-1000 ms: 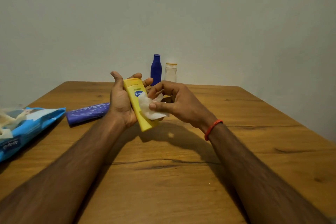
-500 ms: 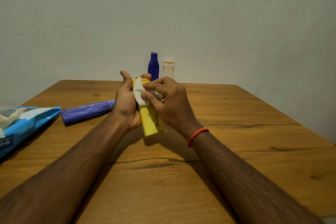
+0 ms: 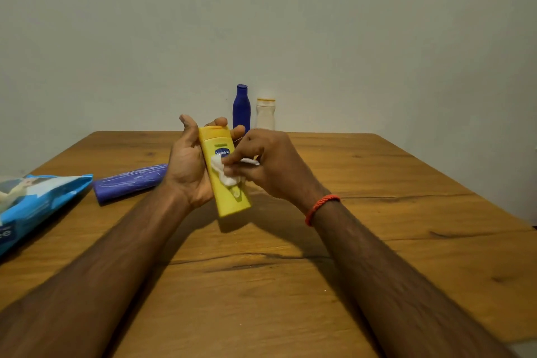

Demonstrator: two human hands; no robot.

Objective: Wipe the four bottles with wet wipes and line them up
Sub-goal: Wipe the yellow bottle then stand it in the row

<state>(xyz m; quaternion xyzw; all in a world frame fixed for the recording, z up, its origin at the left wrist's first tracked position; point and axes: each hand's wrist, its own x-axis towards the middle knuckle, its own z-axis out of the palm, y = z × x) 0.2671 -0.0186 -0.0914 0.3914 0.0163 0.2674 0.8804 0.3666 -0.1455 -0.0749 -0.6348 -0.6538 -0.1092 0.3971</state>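
Note:
My left hand [image 3: 189, 166] grips a yellow lotion bottle [image 3: 229, 197] above the middle of the wooden table [image 3: 377, 241], cap end away from me. My right hand [image 3: 270, 166] pinches a white wet wipe [image 3: 225, 174] and presses it against the bottle's front, just below the blue label. A dark blue bottle [image 3: 241, 109] and a white bottle [image 3: 265, 115] stand upright side by side at the table's far edge. A purple bottle [image 3: 130, 183] lies on its side to the left, partly hidden behind my left hand.
A blue pack of wet wipes [image 3: 37, 206] lies at the table's left edge, partly cut off by the frame. A plain wall rises right behind the far edge. The table's right edge runs diagonally towards me.
My right hand has drawn the wipe down from the bottle's cap end to its middle. The yellow bottle's label faces me again.

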